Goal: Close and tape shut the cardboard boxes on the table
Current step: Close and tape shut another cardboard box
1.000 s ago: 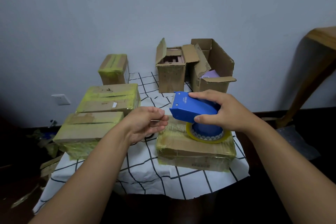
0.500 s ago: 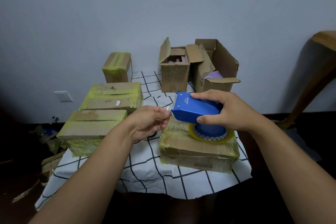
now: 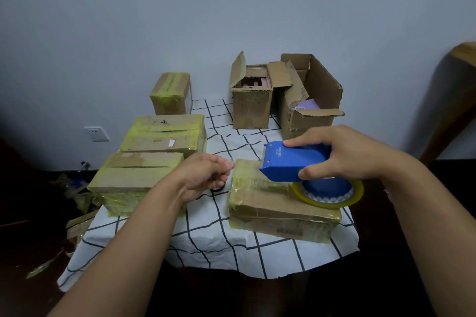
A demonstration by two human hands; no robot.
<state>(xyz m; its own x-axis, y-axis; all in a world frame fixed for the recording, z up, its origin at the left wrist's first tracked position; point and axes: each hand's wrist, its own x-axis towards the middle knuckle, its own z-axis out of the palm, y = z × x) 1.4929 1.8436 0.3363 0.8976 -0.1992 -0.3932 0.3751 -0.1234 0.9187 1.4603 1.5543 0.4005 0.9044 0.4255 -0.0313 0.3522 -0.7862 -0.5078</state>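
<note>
Head view: at centre right of the frame the right hand (image 3: 342,154) has its grip clamped on the blue tape dispenser (image 3: 293,162), held over the taped box (image 3: 278,211) on the desk (image 3: 213,237); the left hand (image 3: 203,177), fingers curled together, pinches the clear tape end (image 3: 231,163); two open boxes (image 3: 251,108) stand upper centre

Blue tape dispenser (image 3: 293,162) right of centre, yellow tape roll (image 3: 328,194) beneath, brown boxes (image 3: 154,141) with yellow-green tape at left, white black-grid tablecloth (image 3: 213,237), grey-blue wall (image 3: 231,8).
</note>
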